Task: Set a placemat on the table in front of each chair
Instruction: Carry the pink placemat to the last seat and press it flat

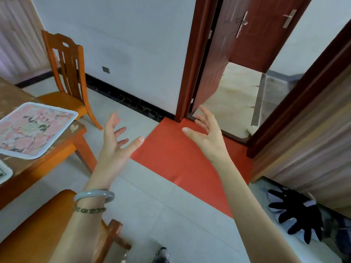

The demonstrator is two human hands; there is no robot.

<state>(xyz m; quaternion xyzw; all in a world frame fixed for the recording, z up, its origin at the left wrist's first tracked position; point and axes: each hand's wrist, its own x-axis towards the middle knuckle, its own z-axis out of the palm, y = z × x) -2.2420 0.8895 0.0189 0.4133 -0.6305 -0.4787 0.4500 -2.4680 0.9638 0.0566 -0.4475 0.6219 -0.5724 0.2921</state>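
Both hands, left (114,141) and right (207,133), are open and empty; a placemat (32,130) lies on the tabletop (62,147), probably for the chair (66,73) beside it.

You see two chairs: one (65,73) at table's far end, one (38,224) by your left arm. One table (57,149). Two placemats: one full floral (32,130), one (4,172) only a sliver at left edge. Two hands, left (114,145) and right (207,137), both empty, spread. Two bracelets on your left wrist: one pale bangle (94,195), one beaded (89,210). One red mat (180,158) on floor. Two door handles (244,22).
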